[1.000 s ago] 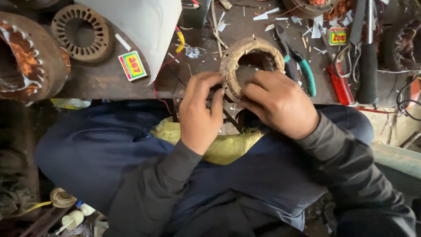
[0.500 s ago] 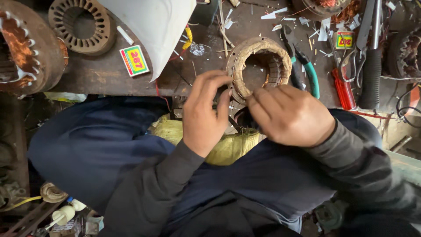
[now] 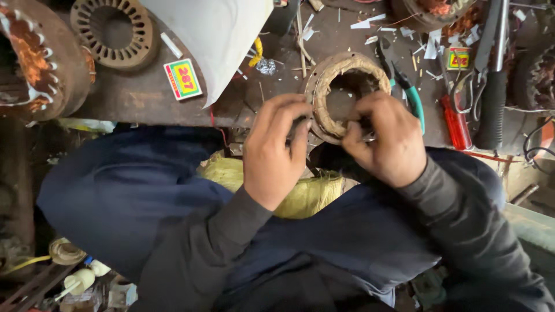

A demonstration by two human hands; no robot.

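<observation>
- Head view: ring-shaped wound stator [image 3: 347, 92] at near edge of desk [image 3: 139, 101], partly overhanging lap.
- Left hand [image 3: 274, 153] clamped on rim; right hand [image 3: 387, 141] pinching something small at the rim, too hidden to name.
- Likely risks: winding nicked, stator tipping off edge.

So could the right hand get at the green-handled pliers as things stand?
Probably yes. The right hand is on the round motor core, and the green-handled pliers lie uncovered on the bench just beside it; it would have to let go first.
</observation>
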